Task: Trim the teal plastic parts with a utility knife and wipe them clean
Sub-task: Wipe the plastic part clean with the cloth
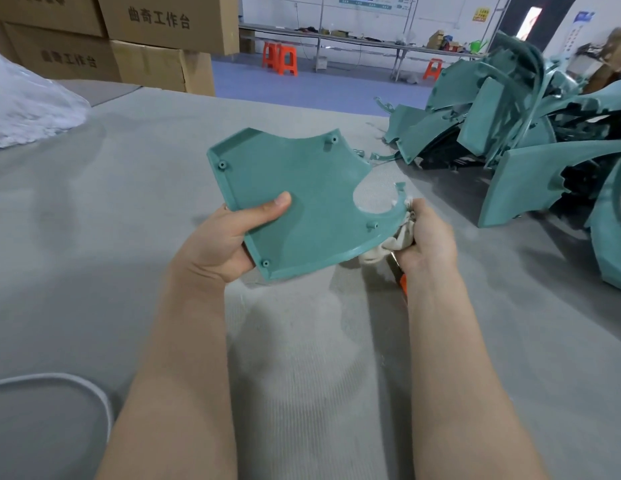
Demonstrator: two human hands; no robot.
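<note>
grey ribbed mat (129, 220), cardboard boxes (156, 36) back left, orange stools (281, 58) beyond, heap of teal parts (531, 133) at right, left hand (229, 237) gripping a teal part (302, 202) above the mat, thumb on top, right hand (430, 237) clutching a rag (382, 247) against its edge, orange knife (402, 282) tucked underneath
</note>
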